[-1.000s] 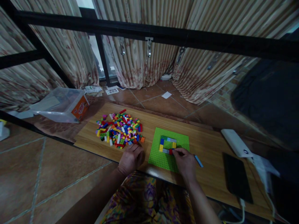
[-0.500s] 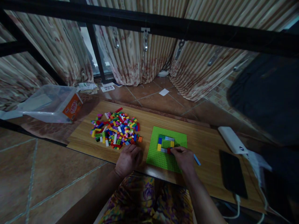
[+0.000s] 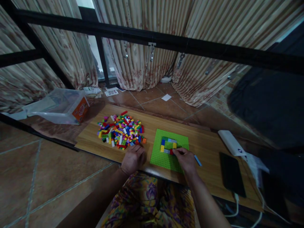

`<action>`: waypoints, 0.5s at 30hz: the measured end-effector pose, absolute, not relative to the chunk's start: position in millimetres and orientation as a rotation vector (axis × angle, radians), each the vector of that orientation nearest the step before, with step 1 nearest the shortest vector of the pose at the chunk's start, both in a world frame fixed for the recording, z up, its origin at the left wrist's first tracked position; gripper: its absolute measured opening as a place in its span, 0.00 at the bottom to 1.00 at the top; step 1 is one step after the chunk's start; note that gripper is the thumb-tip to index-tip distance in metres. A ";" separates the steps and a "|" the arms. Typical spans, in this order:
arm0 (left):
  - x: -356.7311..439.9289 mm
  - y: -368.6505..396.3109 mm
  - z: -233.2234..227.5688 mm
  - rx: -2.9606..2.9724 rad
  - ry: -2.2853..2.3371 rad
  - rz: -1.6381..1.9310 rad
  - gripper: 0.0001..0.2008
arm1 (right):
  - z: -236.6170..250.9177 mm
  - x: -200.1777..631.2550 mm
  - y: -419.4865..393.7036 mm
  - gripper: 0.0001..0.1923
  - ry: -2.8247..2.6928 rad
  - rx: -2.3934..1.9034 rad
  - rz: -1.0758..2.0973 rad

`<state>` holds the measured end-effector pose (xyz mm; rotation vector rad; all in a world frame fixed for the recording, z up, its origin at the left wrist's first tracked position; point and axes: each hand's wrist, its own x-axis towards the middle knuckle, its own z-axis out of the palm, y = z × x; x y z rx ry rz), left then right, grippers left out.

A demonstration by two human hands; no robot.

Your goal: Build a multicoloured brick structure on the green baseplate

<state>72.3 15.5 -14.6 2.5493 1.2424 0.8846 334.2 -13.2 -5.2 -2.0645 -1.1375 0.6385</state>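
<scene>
My right hand (image 3: 186,160) is closed in a pinch on a red brick (image 3: 171,151) at the near right corner of a square brick outline on the green baseplate (image 3: 158,160). Blue, yellow, grey and green bricks form the rest of that outline, among them a yellow brick (image 3: 162,148) on its left side. Fingers hide part of the red brick. My left hand (image 3: 133,158) rests at the table's near edge, its fingers curled in, just below a heap of loose coloured bricks (image 3: 122,130). What it holds, if anything, is hidden.
A light blue strip (image 3: 198,160) lies right of the baseplate on the wooden table (image 3: 206,139). Farther right are a white power bank (image 3: 229,142) and a black phone (image 3: 231,174) with cables. A clear plastic box (image 3: 59,107) stands at the left.
The camera view has shifted slightly. My right hand stays pinched at the red brick, and my left hand keeps its curled pose beside the heap.
</scene>
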 end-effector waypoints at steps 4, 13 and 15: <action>72.2 15.4 -15.9 2.560 1.246 0.878 0.08 | -7.4 335.1 -12.1 0.15 -1.154 -2.053 0.665; 71.7 15.5 -16.6 2.564 1.264 0.874 0.07 | -13.7 336.2 -10.7 0.15 -1.163 -2.088 0.622; 71.6 15.3 -16.1 2.557 1.263 0.869 0.06 | -13.6 336.2 -9.7 0.14 -1.159 -2.089 0.633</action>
